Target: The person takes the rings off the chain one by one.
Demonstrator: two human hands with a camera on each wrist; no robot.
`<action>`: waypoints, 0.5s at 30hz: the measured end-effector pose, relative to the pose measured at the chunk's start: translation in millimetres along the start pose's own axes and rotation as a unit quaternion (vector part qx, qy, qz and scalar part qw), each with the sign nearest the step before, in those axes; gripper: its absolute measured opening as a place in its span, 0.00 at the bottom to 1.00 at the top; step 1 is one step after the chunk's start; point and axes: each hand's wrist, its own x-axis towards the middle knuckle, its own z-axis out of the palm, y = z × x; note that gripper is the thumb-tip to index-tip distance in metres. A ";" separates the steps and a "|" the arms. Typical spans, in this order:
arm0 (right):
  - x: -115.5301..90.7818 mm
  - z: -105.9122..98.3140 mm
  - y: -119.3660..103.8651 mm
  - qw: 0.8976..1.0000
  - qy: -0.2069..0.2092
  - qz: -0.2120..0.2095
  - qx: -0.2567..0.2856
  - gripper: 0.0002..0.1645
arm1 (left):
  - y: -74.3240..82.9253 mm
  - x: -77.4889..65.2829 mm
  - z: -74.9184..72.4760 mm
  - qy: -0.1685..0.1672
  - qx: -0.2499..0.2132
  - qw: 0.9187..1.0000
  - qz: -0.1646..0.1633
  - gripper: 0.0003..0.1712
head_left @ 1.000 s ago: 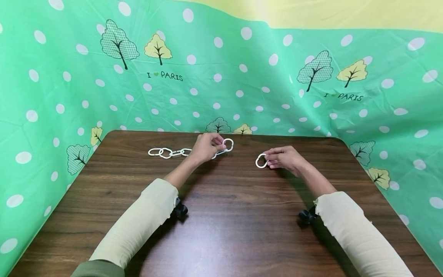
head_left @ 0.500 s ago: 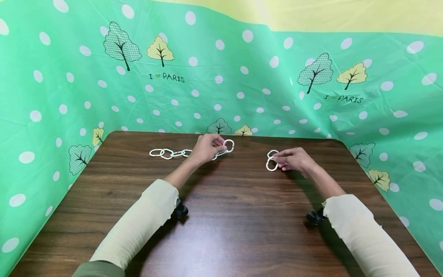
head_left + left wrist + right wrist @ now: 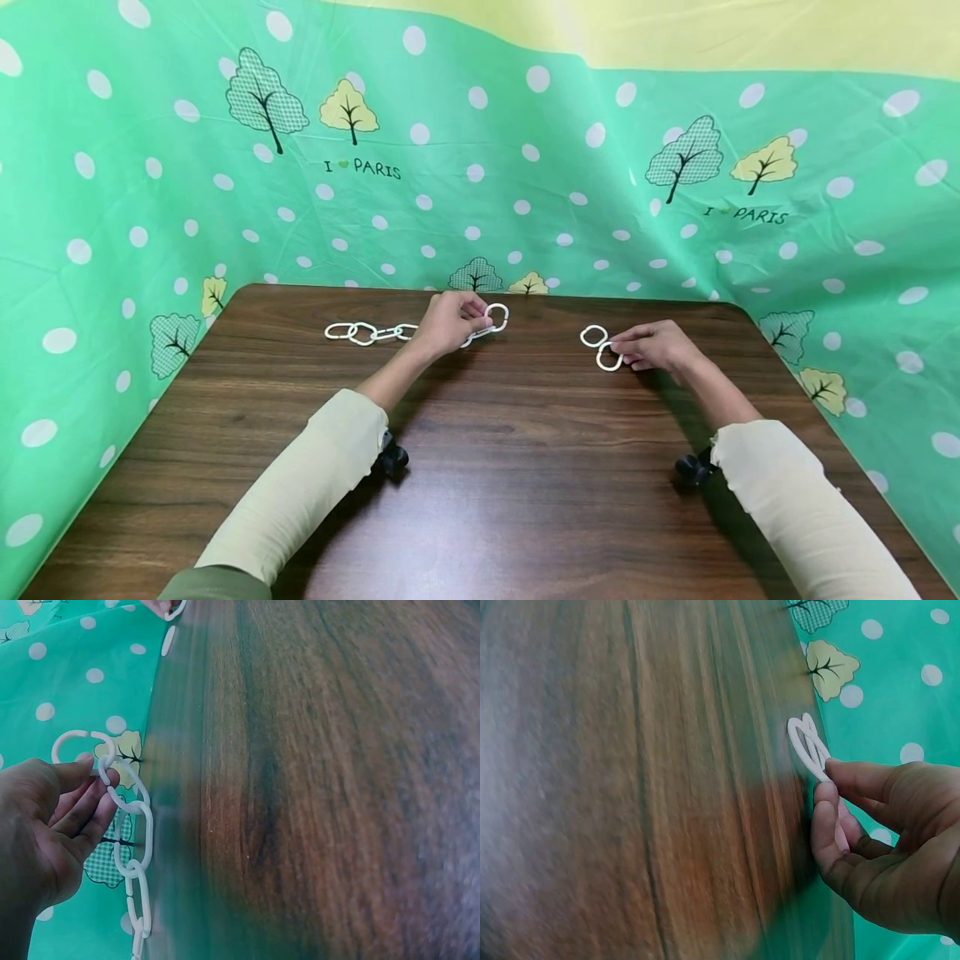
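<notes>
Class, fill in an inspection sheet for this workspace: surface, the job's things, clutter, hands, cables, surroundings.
Surface: dark wooden table, bare in the near half.
Job's things: white ring chain lying at the far edge; two loose white rings, one on the table, the other pinched.
Clutter: nothing seen.
Hands: left hand holds the chain's end ring; right hand pinches the nearer loose ring.
Cables: nothing seen; black wrist mounts under the sleeves.
Surroundings: green dotted cloth with trees, all round.
</notes>
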 end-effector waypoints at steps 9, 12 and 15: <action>5.8 -9.4 2.2 0.999 0.019 0.015 -0.023 0.24 | -0.7 1.7 -0.1 0.000 0.003 1.000 -0.001 0.08; 9.9 -11.2 4.2 0.999 0.030 0.016 -0.023 0.24 | -1.2 1.9 0.2 0.001 0.005 1.000 -0.002 0.08; 14.5 -12.9 5.3 0.999 0.039 0.022 -0.019 0.23 | -1.2 2.2 0.5 0.000 0.005 1.000 -0.001 0.09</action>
